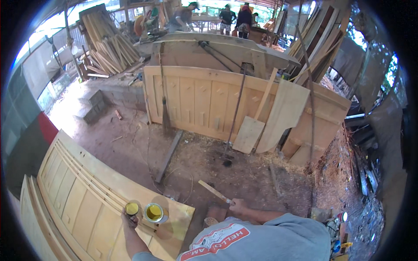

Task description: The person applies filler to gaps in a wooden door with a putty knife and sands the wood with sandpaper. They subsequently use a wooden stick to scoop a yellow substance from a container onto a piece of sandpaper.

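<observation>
My left hand (129, 222) is closed around a small round container (132, 208) with yellow material inside. It is held over a pale wooden panelled door (87, 209) that lies at the lower left. Just right of this hand, an open metal can (164, 215) of the same yellow material stands on the door. My right hand (237, 205), out over the dirt floor, grips one end of a thin flat wooden stick (213, 190). The stick points up and to the left, apart from the can and the door.
Another large panelled door (196, 98) stands on its edge ahead, with a broom (165, 115) and loose boards (285, 111) leaning on it. A wooden bar (170, 155) lies on the floor. Lumber stacks (109, 48) and several people (226, 19) are at the back.
</observation>
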The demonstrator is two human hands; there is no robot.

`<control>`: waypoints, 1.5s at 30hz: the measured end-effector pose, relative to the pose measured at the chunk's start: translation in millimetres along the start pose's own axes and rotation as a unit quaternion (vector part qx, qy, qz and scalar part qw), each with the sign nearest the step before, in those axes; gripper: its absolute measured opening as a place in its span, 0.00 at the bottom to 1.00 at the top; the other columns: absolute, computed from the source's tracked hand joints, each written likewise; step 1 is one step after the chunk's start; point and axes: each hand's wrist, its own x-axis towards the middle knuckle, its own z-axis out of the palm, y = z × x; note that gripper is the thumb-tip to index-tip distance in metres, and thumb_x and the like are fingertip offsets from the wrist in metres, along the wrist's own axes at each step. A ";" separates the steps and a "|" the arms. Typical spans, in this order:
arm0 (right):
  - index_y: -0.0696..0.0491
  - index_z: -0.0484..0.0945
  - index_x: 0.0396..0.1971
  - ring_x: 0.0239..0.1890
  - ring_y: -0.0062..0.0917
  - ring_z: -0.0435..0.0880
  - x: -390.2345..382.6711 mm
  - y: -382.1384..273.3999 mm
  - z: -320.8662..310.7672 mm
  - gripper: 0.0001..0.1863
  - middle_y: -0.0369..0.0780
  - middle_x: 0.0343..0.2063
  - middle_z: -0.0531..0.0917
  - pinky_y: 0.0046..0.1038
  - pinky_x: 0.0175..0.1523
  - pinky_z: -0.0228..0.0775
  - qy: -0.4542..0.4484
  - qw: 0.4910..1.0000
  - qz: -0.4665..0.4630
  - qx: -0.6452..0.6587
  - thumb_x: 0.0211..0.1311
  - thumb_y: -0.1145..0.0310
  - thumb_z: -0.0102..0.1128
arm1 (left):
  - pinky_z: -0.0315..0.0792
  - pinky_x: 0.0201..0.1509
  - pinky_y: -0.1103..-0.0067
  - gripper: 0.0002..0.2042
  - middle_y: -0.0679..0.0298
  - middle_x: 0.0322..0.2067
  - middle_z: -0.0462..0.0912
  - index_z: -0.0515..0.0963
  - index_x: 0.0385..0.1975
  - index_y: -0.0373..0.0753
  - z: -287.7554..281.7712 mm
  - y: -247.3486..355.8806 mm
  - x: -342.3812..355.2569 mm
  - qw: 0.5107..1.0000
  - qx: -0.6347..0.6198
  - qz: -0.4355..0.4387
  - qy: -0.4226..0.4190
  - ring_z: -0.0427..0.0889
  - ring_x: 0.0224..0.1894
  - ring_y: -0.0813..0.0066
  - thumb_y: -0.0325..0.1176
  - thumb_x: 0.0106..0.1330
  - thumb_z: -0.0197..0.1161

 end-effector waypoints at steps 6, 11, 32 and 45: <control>0.51 0.83 0.34 0.39 0.47 0.85 9.8 1.8 10.2 0.17 0.49 0.34 0.86 0.47 0.45 0.76 -0.001 0.999 -0.042 -0.007 0.46 0.56 0.64 | 0.83 0.45 0.61 0.35 0.51 0.45 0.86 0.76 0.57 0.37 -24.0 -6.2 14.6 0.990 0.140 -0.004 -0.010 0.86 0.42 0.55 0.63 0.75 0.35; 0.51 0.82 0.35 0.40 0.48 0.85 6.4 -27.8 9.0 0.17 0.49 0.34 0.86 0.48 0.46 0.76 -0.037 0.998 -0.040 -0.029 0.48 0.56 0.63 | 0.82 0.45 0.60 0.34 0.51 0.42 0.86 0.77 0.55 0.35 -26.2 -8.9 24.3 0.973 0.224 0.063 -0.005 0.85 0.41 0.55 0.59 0.77 0.33; 0.51 0.83 0.35 0.38 0.47 0.86 1.8 4.8 0.8 0.19 0.49 0.33 0.86 0.45 0.43 0.77 -0.022 0.997 -0.028 -0.066 0.44 0.56 0.64 | 0.79 0.42 0.63 0.21 0.55 0.30 0.83 0.79 0.46 0.39 11.3 -30.4 57.4 0.975 0.220 0.029 0.020 0.82 0.32 0.58 0.51 0.72 0.48; 0.52 0.82 0.36 0.37 0.38 0.87 27.8 -110.5 24.0 0.16 0.48 0.33 0.86 0.41 0.42 0.75 -0.066 0.990 -0.097 0.071 0.51 0.58 0.61 | 0.76 0.60 0.60 0.38 0.47 0.55 0.81 0.73 0.59 0.28 -56.9 0.0 -51.9 0.986 -0.061 0.125 0.095 0.82 0.54 0.50 0.64 0.74 0.42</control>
